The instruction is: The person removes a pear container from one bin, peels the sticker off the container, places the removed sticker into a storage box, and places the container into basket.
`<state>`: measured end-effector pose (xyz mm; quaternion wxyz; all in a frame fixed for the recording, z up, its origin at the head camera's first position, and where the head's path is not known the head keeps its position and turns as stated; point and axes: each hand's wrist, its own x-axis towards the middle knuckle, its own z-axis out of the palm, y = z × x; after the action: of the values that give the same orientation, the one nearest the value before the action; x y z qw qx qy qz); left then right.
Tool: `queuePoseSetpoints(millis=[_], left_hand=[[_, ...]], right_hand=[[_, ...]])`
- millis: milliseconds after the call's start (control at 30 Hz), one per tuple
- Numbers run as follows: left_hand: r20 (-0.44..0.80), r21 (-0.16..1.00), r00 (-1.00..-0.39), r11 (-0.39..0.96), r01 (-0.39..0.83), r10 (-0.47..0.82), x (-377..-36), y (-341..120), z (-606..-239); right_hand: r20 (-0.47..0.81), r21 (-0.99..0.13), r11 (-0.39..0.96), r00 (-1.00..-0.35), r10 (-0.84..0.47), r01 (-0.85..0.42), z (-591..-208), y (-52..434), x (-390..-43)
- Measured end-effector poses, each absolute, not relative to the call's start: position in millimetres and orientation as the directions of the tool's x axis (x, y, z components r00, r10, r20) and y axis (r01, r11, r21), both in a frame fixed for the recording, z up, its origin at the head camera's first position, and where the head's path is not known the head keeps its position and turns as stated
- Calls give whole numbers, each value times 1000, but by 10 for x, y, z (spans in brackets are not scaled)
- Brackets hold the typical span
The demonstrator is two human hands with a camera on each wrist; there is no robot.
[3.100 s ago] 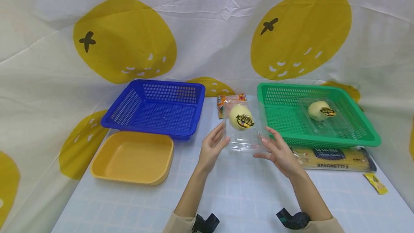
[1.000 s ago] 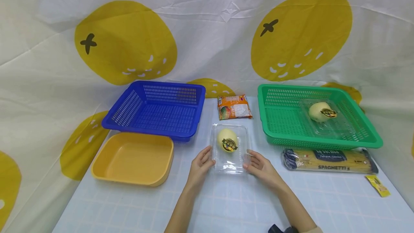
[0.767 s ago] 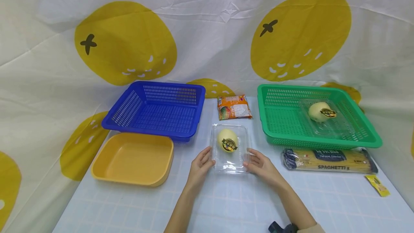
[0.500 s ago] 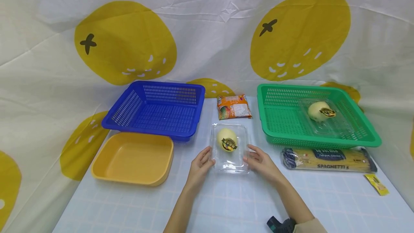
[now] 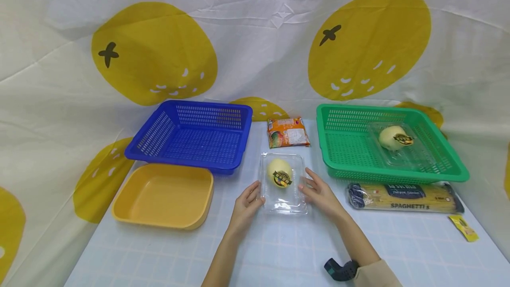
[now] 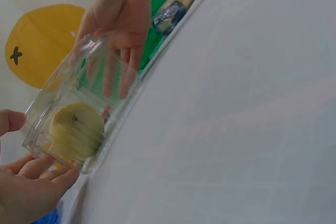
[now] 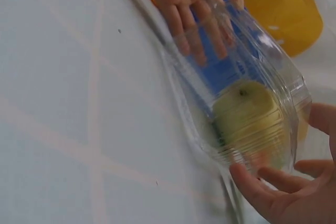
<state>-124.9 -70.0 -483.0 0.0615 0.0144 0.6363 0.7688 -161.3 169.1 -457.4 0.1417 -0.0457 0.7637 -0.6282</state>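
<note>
A clear plastic clamshell box (image 5: pixel 284 200) is at mid-table in the head view, between the two hands. Inside it sits a pale yellow round fruit (image 5: pixel 279 168) with a black and gold label across it. My left hand (image 5: pixel 244 209) pinches the box's left side, thumb at the rim and fingers lower down, as the left wrist view also shows. My right hand (image 5: pixel 323 195) holds the right side, its thumb (image 7: pixel 321 116) and fingers at the edge in the right wrist view. Whether the box touches the table is hard to tell.
Behind the box lies an orange snack packet (image 5: pixel 287 133). A blue basket (image 5: pixel 207 163) and a yellow tub (image 5: pixel 161 224) stand left. At right, a green basket (image 5: pixel 346 145) bears a similar boxed fruit (image 5: pixel 392 138); a spaghetti pack (image 5: pixel 406 199) and small yellow sachet (image 5: pixel 464 227) lie before it.
Since the oldest frame, both hands have brought the box back toward the person and left, uncovering the orange packet. Lately the right hand has slid a little farther up the box's edge.
</note>
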Motion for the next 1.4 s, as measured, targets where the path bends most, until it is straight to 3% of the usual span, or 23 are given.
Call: queuePoseSetpoints(millis=[267,533,867,1167,1400], left_hand=[[-17,996,-997,-80,-23,69,-1248,-700,-4799],[257,963,-964,101,250,-73,-1269,-645,-4383],[414,905,-910,112,411,-5,-1551,-568,-4183],[407,864,-904,266,428,133,-1930,-531,-4458],[328,879,-917,282,384,226,-2007,-499,-4483]], right_hand=[[-132,-972,222,-957,-257,74,-4590,1689,-1609],[-119,-977,202,-961,-249,69,-4596,1689,-1597],[-118,-979,191,-958,-260,68,-4621,1693,-1607],[-132,-982,163,-955,-266,90,-4619,1689,-1610],[-142,-980,172,-955,-259,99,-4630,1697,-1605]])
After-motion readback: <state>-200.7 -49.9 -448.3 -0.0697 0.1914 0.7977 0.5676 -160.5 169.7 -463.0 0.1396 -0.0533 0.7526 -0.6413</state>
